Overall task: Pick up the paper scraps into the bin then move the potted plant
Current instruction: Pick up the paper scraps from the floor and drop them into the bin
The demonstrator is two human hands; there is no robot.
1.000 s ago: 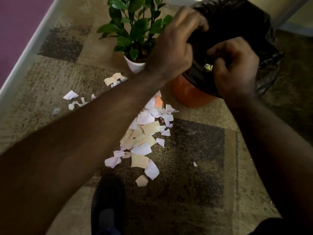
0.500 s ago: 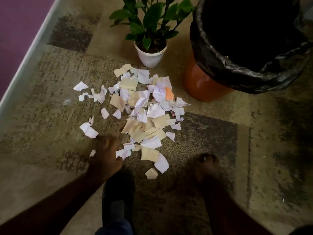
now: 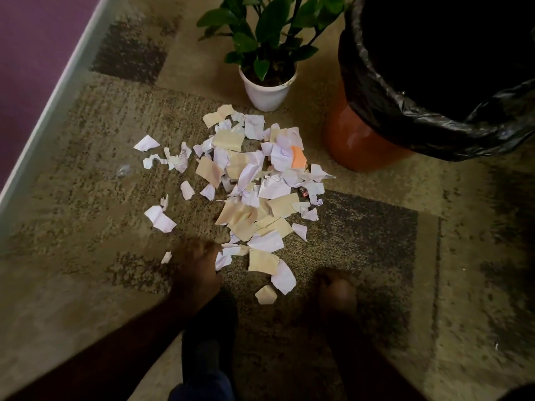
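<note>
From the head view, the paper scraps [image 3: 252,186] are seen strewn over the carpet [image 3: 86,175], several dozen, too overlapped for an exact count, one of them orange. One bin [image 3: 359,137], lined with a black bag [image 3: 405,111], is set just beside the pile, probably so the scraps need little carrying. One potted plant [image 3: 267,82] stands at the pile's far edge, beside the bin. The left hand [image 3: 197,273] is lowered at the near edge of the pile, the right hand [image 3: 335,293] over bare carpet; both are blurred, so whether the fingers are spread or pinching cannot be told. One dark shoe [image 3: 208,337] is seen between them.
</note>
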